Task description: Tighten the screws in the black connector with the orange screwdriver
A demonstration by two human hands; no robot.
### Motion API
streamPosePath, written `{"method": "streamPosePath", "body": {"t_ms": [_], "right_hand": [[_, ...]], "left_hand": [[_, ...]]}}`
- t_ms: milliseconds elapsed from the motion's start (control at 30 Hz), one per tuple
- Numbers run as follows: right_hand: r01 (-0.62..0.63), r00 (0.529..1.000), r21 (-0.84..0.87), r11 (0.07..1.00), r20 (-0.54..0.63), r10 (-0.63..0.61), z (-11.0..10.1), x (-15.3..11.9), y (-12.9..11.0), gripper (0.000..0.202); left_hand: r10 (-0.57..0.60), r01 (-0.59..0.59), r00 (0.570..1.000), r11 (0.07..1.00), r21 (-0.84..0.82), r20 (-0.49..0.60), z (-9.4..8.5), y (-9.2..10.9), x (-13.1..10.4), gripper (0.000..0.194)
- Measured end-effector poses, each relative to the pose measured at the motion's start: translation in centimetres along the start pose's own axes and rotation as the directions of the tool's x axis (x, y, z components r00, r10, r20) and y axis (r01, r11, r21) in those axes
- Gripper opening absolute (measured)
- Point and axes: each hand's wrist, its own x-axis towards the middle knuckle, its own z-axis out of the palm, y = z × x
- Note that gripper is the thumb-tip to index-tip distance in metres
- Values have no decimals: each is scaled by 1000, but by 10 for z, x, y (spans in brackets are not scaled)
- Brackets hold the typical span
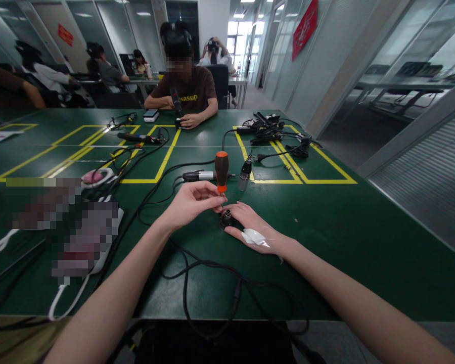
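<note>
A screwdriver (222, 169) with a black and orange handle stands upright, handle on top. My left hand (195, 202) is closed, its thumb and fingertips pinched at the shaft just under the handle. Below sits a small dark round metal part (226, 219) with a raised neck, low over the green table. My right hand (250, 225) curls around this part, thumb on the near side and fingers on the far side. White padding under clear tape covers the back of that hand. The screwdriver's tip is hidden among the fingers.
Beyond my hands lie a silver and black pen-shaped tool (199, 176) and a black tool with a clear end (245, 174). Black cables (212, 265) loop across the near table. Cable bundles (267, 129) are piled far right. A person (185, 86) works opposite.
</note>
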Motion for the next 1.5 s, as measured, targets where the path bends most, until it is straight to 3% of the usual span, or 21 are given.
{"method": "streamPosePath", "body": {"t_ms": [1033,1333,1500], "right_hand": [[11,999,14,1000,-35,-10,4,0,3,27],[15,999,-7,1000,-34,-15,4,0,4,29],[21,1000,7,1000,-17,-21,2,0,2,28]], "left_hand": [[8,-8,999,1000,8,-36,3,-2,0,33],[22,-22,1000,1000,0,-2,3,1,-2,47],[45,-45,998,999,0,47,0,1,-2,45]]}}
